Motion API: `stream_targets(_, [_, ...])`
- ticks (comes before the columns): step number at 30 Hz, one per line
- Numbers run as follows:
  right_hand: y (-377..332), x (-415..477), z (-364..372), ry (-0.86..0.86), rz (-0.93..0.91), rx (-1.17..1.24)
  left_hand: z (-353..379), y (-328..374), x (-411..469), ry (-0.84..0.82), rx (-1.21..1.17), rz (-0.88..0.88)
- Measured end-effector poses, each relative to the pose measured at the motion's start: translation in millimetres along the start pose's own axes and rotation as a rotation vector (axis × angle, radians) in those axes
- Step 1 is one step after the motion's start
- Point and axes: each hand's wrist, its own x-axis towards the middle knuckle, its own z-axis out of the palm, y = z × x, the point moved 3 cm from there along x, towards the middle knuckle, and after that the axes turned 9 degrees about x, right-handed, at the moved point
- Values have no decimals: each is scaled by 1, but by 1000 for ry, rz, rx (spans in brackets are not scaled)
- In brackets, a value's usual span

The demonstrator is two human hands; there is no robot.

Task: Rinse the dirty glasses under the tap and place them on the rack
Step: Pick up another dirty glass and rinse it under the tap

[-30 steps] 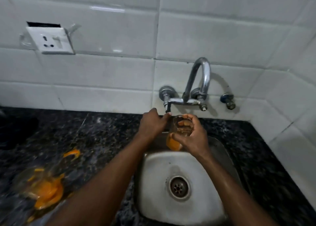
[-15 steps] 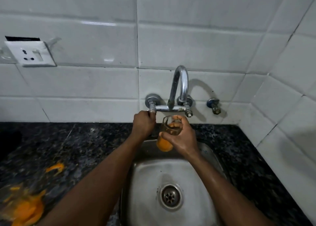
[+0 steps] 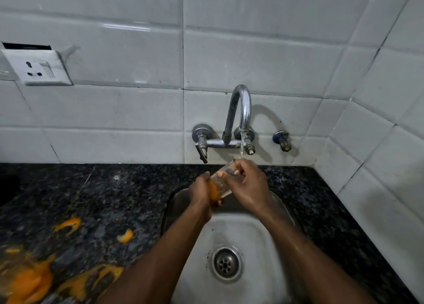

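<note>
A clear glass [image 3: 222, 181] with orange residue at its base is tilted under the chrome tap [image 3: 239, 110], mouth toward the stream of water [image 3: 241, 147]. My left hand [image 3: 201, 194] grips the orange base of the glass. My right hand [image 3: 249, 185] holds the upper part, fingers curled over the rim. Both hands are above the back of the steel sink [image 3: 231, 234]. More glasses with orange residue [image 3: 27, 278] stand blurred at the lower left on the counter. No rack is in view.
A dark granite counter [image 3: 103, 200] surrounds the sink. The tap's lever handle [image 3: 202, 152] hangs at the left, and a small blue valve [image 3: 282, 140] sits to the right. A white wall socket [image 3: 36, 67] is on the tiled wall. The drain [image 3: 226, 263] is uncovered.
My left hand let go of the tap handle and took the base of the glass. Water now runs from the spout. The glass is tilted under the stream.
</note>
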Motion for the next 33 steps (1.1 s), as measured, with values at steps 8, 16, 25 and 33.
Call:
stream_targets(8, [8,36,-3,-643,541,573,-18,30,-8,270,341,647])
stream_targets(16, [9,34,11,-861,357,214,-32,37,2,-69,198,396])
stream_targets(25, [-5,15,19,-1086,55,-140,-33,50,5,-49,529,264])
stream_targets(33, [-3,20,9,-1014,21,-75,-29,55,5,-80,452,569])
